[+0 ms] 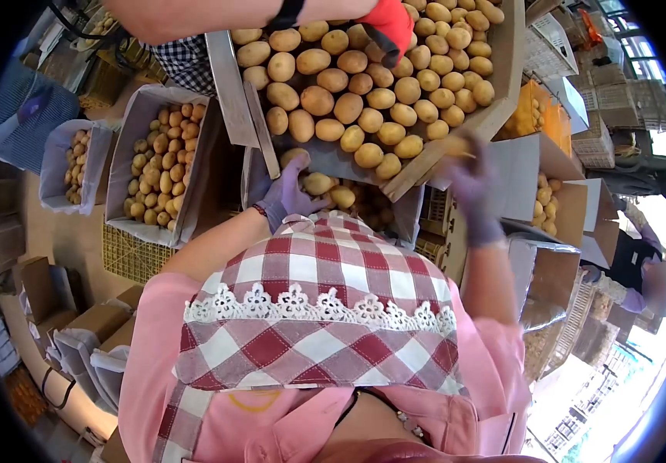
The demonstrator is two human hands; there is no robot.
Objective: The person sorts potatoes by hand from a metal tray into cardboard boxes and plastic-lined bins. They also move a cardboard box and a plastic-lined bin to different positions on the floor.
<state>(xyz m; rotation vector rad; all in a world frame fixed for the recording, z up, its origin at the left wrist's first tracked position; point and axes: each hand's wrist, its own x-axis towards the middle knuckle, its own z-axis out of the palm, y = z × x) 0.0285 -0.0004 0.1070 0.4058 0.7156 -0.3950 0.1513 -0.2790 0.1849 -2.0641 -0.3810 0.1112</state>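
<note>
Many yellow-brown potatoes (380, 98) lie on a sloping tray with a wooden rim (503, 100). My left hand (293, 193), in a purple glove, is at the tray's near left end. Its fingers are spread, close to a potato (317, 184) at the mouth of a lined box (406, 212) just below. My right hand (476, 193), also gloved, is smeared by motion beside the tray's near right corner. A blurred brownish shape is at its fingertips, and I cannot tell whether it holds that. More potatoes show in the box, partly hidden by my checkered apron (317, 262).
Another person's red-gloved hand (389, 27) reaches over the tray. Lined boxes of potatoes (162, 174) stand left, one on a yellow crate (136, 255). A carton (564, 201) with potatoes stands right. Beyond it is another person (630, 266). Folded cartons (94, 332) lie lower left.
</note>
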